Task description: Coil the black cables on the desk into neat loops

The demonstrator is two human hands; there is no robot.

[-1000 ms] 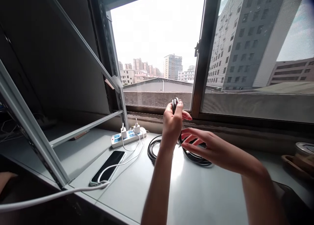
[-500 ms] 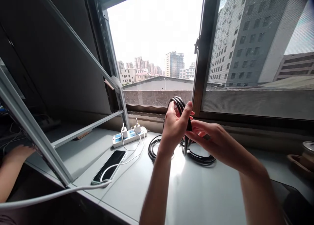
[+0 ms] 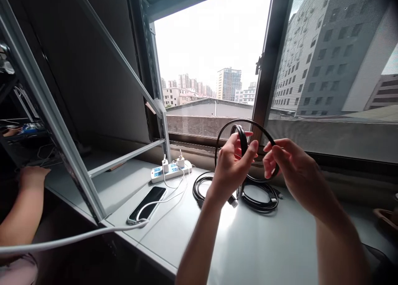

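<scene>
My left hand [image 3: 231, 167] is raised above the grey table [image 3: 248, 243], fingers closed round a bundle of black cable [image 3: 243, 141] loops. My right hand [image 3: 287, 165] pinches one strand of the same cable and holds it out as a wide loop arching over both hands. More of the cable [image 3: 259, 196] lies coiled on the table below the hands, by the window sill.
A white power strip [image 3: 171, 171] with two chargers sits at the back left. A phone [image 3: 147, 204] lies face up with a white lead over it. Slanted metal shelf struts [image 3: 56, 123] stand at left. Another person's hand [image 3: 31, 177] rests at the far left. A wooden object [image 3: 387, 216] sits at the right edge.
My right hand rose from beside the left and drew a strand out to the right, opening a wide loop. The view shifted slightly; the other person's hand moved further in.
</scene>
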